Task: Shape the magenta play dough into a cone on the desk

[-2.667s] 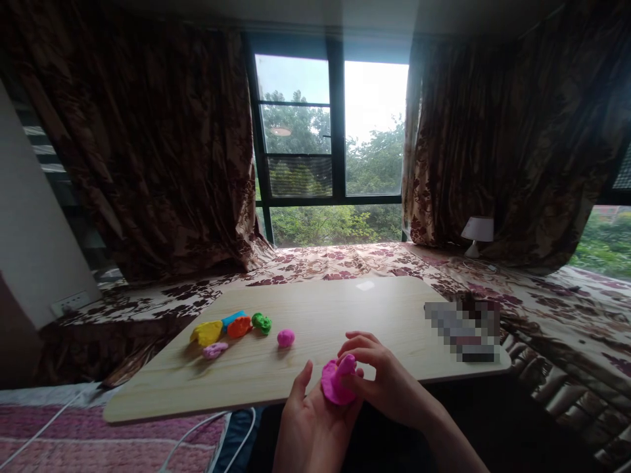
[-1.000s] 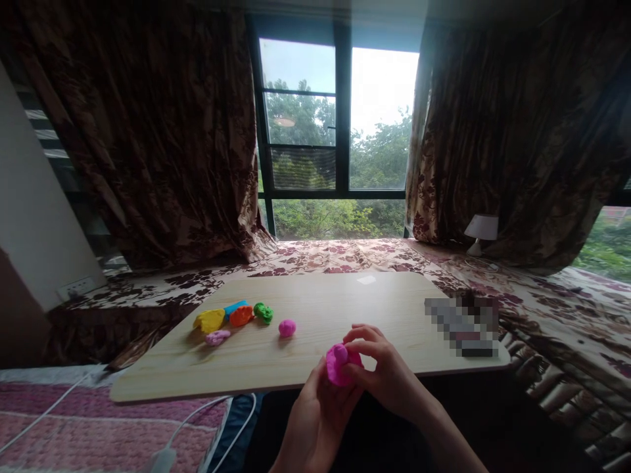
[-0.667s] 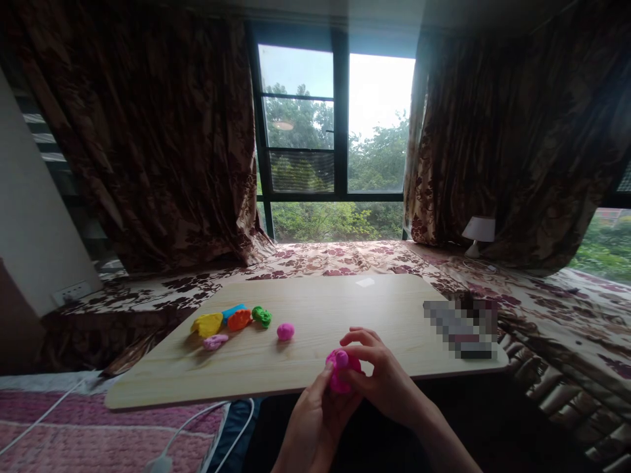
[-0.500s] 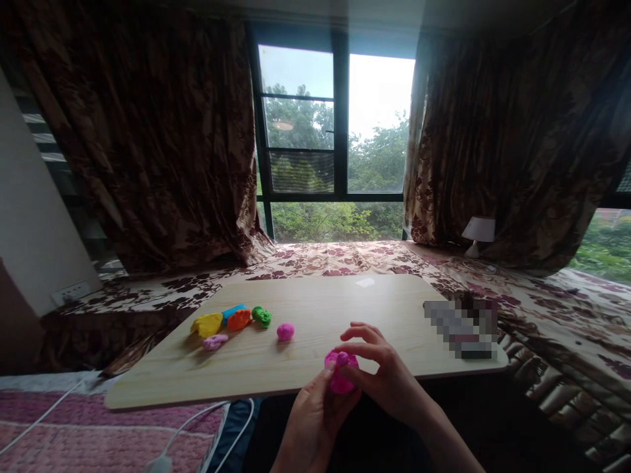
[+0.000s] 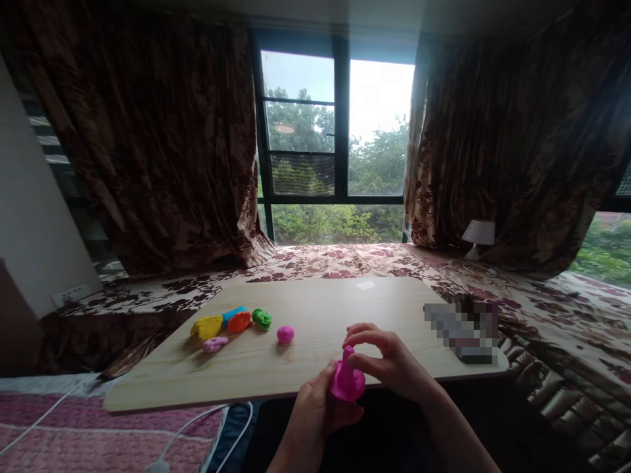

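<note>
A magenta piece of modelling clay [image 5: 348, 382], with a tall narrow stem rising from a wide round base, is held just over the table's near edge. My left hand [image 5: 318, 404] is closed around the base from the left and below. At the stem my right hand [image 5: 387, 355] curves in, thumb and fingertips pinching near its top. To the left, a pink clay ball [image 5: 285, 334] rests on the table. Beyond it lie lumps of green [image 5: 261, 319], orange [image 5: 239, 322], blue [image 5: 233, 315], yellow [image 5: 206, 326] and pale pink clay [image 5: 215, 344].
The light wooden table [image 5: 315, 309] spans the space before me. A blurred-out item [image 5: 466, 332] sits at its right end. White cables [image 5: 246, 420] hang by the near left edge over a pink quilt [image 5: 123, 433]. A small lamp [image 5: 478, 236] stands behind on the right.
The magenta clay has been tilted so its stem now points upward and shows its length. My right fingers have shifted to the stem's upper part.
</note>
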Motion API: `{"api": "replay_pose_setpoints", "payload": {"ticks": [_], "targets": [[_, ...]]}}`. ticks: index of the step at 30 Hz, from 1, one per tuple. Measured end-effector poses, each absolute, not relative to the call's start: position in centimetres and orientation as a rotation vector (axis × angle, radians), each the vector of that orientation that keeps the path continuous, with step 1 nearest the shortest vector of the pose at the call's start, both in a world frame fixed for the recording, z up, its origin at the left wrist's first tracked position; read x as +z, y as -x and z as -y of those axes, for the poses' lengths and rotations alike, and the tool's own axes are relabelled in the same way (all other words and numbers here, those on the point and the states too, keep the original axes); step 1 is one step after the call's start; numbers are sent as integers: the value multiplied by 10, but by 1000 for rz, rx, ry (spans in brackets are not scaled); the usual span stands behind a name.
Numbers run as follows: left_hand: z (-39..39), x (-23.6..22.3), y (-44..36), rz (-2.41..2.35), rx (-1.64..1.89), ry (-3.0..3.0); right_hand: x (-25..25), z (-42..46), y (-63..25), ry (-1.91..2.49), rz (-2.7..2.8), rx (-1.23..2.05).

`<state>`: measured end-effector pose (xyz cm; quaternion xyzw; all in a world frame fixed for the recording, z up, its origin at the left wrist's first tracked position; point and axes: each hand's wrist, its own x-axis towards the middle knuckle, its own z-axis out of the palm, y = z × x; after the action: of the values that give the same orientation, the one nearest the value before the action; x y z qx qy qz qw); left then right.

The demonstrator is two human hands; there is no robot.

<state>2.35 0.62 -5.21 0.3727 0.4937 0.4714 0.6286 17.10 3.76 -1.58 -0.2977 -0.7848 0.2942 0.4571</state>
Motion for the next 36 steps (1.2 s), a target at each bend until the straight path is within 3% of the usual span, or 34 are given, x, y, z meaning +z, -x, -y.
{"api": "replay_pose_setpoints", "payload": {"ticks": [12,25,36], "targets": [[-79,-56,10,-1409,1406,-1736,-52,-103,-160,995,1801,509],[-89,-77,-8,-1417,1160,-2204,-55,-105,-179,987,1924,537],[-89,-79,-8,-1491,1125,-2267,-64,-79,-190,1124,2014,268]]}}
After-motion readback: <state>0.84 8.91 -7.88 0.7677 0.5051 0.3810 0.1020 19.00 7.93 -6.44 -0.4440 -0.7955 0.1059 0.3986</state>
